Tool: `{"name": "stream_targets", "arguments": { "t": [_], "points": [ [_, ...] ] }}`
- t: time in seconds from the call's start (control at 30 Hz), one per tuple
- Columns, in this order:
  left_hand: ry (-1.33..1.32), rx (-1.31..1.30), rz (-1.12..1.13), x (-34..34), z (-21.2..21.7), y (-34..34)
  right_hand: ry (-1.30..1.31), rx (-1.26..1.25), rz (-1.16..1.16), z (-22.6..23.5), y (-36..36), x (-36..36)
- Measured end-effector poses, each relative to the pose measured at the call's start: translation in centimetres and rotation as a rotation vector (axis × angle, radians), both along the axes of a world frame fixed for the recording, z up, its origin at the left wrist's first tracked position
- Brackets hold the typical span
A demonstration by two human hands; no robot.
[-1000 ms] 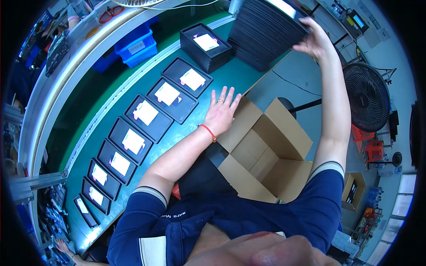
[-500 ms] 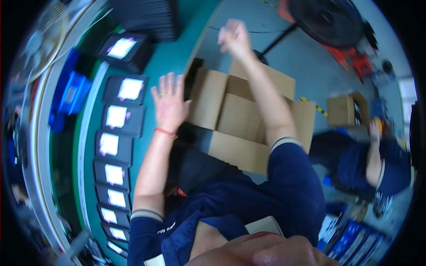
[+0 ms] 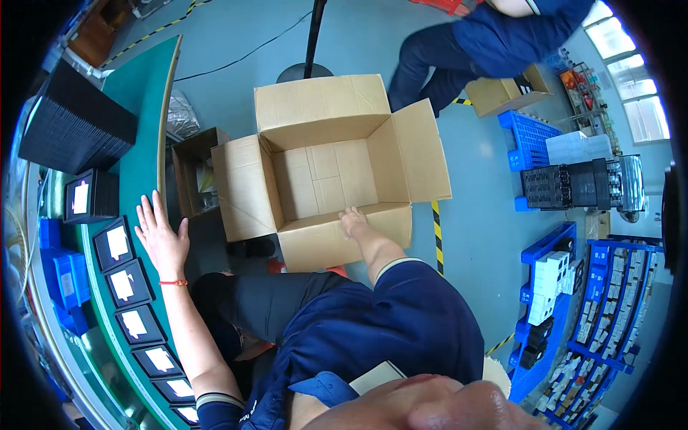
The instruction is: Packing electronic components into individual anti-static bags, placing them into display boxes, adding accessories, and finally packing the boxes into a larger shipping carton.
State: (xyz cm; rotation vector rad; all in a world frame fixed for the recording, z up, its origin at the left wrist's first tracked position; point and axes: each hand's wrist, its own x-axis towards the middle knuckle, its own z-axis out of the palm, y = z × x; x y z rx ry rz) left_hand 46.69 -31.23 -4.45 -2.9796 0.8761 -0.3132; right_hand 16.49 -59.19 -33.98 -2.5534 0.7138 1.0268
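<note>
My left hand lies over the edge of the green worktable, fingers straight and spread, holding nothing. A row of black trays with white sheets on them runs along the table beside it. An open cardboard box stands in front of me with its flaps folded outward, its inner bottom bare. On the near side of that box, where the flap meets the wall, my right hand has its fingers bent over the edge. The fingertips of that hand are small and partly hidden.
A tall stack of black trays stands at the table's far left. Beside the box is a smaller brown carton. A stand's round base is behind it. Another person is at the upper right, near blue pallets.
The view has turned, so the box sits more squarely ahead. My right hand has come back from beyond the box to its near edge. The other person now appears farther up the view.
</note>
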Motion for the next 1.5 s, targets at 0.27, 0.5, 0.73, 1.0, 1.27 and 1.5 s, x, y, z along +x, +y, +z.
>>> {"name": "stream_targets", "arguments": {
  "t": [0.27, 0.5, 0.73, 1.0, 1.27, 1.5],
  "points": [
    [-0.028, 0.030, -0.018, -0.1, -0.3, -0.5, -0.105, -0.008, -0.057, -2.4, -2.7, -0.6],
    [-0.060, 0.054, 0.002, 0.3, -1.2, 0.4, -0.068, -0.128, -0.058, 0.8, -6.1, -15.4],
    [-0.087, 0.113, -0.007, 0.9, -1.7, 0.6, 0.390, -0.118, -0.381, 4.2, -2.7, -35.3],
    [-0.070, 0.123, 0.008, 0.5, -1.2, 0.4, 0.716, -0.374, -0.888, 6.7, -3.5, -38.4],
    [-0.191, -0.156, -0.220, -0.2, -0.5, 2.5, 0.613, -0.279, -0.346, 0.4, -9.1, -32.4],
    [-0.212, -0.128, -0.170, -0.5, -0.5, 0.7, 0.001, -0.197, -0.071, 3.2, -13.9, -16.8]
  ]
}}
